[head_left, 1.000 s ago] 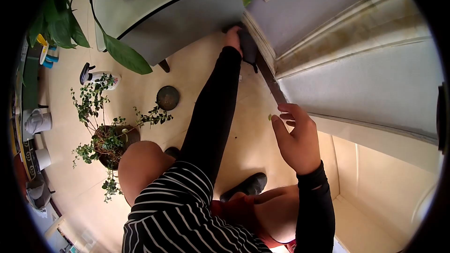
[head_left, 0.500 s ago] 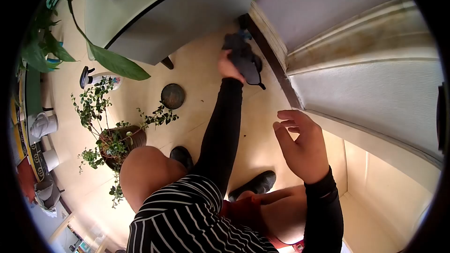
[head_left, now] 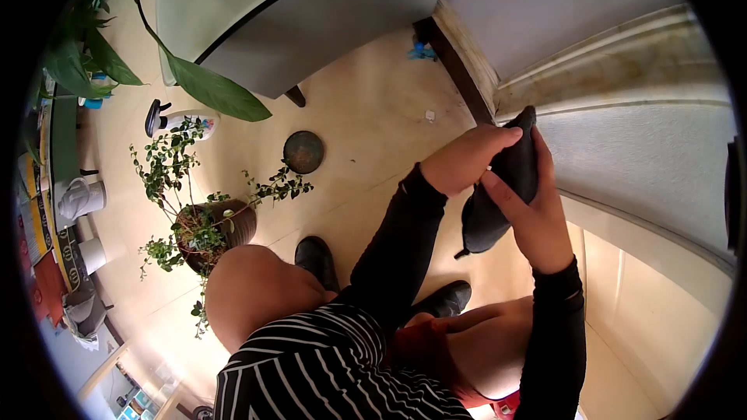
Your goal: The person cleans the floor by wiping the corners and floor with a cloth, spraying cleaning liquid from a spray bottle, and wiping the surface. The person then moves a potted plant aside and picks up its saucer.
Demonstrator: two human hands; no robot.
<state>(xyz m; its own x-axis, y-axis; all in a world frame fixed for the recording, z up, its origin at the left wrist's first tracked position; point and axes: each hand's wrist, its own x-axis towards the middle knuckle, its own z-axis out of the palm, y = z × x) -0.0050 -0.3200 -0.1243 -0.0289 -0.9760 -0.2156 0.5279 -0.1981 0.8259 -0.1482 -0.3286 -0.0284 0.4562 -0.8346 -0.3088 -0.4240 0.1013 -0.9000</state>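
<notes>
A dark grey, pointed shoe (head_left: 515, 171) is held up between both hands in front of the wall, its narrow end upward and a small tab at its lower end. My left hand (head_left: 469, 159) grips its left side near the upper part, thumb across the top. My right hand (head_left: 540, 225) wraps round its right side, with the thumb on the near face and fingers behind. The fingers of my left hand are partly hidden by the shoe. A small white speck shows between the two thumbs.
A potted plant (head_left: 237, 222), a round dark dish (head_left: 303, 152) and a spray bottle (head_left: 194, 124) stand on the floor to the left. A grey-sided cabinet (head_left: 334, 27) is ahead. A small blue item (head_left: 421, 51) lies by the dark skirting. The white wall (head_left: 622, 140) is at the right.
My left hand has come up from the floor near the skirting, bringing the shoe to the right. My right hand, empty before, now holds it too. The blue item is uncovered.
</notes>
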